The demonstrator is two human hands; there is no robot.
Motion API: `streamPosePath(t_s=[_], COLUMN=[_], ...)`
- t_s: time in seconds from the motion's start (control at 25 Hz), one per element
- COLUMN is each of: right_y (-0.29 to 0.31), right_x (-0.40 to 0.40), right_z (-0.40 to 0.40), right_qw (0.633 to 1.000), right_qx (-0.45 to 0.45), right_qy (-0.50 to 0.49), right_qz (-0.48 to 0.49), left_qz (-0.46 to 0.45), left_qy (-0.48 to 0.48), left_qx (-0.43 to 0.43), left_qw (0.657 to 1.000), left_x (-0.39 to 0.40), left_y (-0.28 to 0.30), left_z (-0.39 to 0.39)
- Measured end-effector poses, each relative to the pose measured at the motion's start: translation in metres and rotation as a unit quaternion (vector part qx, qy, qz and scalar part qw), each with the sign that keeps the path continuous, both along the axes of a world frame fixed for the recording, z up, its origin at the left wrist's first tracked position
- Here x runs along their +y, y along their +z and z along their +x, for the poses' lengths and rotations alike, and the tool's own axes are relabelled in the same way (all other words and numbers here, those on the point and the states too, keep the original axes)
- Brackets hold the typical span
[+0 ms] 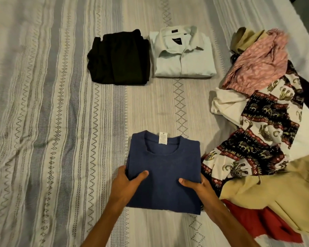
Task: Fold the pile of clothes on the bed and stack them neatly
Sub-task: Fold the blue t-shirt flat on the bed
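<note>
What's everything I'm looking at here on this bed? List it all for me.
bedspread: one, grey and cream striped, under everything
black garment: one, black, folded, far centre
white shirt: one, white, collared, folded, right of the black garment
blue T-shirt: one, blue, folded, near centre
unfolded pile: one heap along the right; pink, elephant print, cream, tan, red pieces
left hand: one, grips the blue T-shirt's left edge
right hand: one, grips its right edge
</note>
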State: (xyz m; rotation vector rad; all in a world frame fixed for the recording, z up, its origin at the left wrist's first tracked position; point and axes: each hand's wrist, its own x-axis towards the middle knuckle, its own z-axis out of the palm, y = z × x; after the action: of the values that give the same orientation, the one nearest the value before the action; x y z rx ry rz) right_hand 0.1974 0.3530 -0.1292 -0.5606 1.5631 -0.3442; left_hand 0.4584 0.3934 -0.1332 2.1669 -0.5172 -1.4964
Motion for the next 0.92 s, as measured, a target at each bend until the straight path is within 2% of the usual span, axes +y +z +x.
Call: streamPosePath(t_s=[0.16, 0.36, 0.52, 0.72, 0.8, 0.92], right_y=[0.003, -0.003, 0.047, 0.095, 0.113, 0.14], right_x=[0.01, 0.016, -0.017, -0.114, -0.159, -0.215], right_z=[-0.013, -0.008, 0.048, 0.185, 0.249, 0.33], right_qw=[0.99, 0.989, 0.983, 0.94, 0.92, 0.907], right_qx=[-0.12, -0.094, -0.055, -0.039, -0.053, -0.068], right_qy=[-0.027, 0.072, 0.173, 0.248, 0.261, 0.238], right_qz=[0.065, 0.087, -0.014, -0.23, -0.288, -0.342], left_qz=[0.05, 0.07, 0.005, -0.136, -0.193, -0.251], left_qy=[-0.019, -0.095, -0.093, 0.077, 0.115, 0.105], left_qx=[0.058, 0.119, 0.107, 0.034, 0.004, -0.079], left_qw=[0.997, 0.986, 0.99, 0.987, 0.974, 0.959], left_x=[0.006, 0.023, 0.001, -0.045, -0.072, -0.127], left_y=[-0.009, 0.005, 0.039, 0.107, 0.136, 0.171], left_z=[0.003, 0.026, 0.082, 0.181, 0.23, 0.307])
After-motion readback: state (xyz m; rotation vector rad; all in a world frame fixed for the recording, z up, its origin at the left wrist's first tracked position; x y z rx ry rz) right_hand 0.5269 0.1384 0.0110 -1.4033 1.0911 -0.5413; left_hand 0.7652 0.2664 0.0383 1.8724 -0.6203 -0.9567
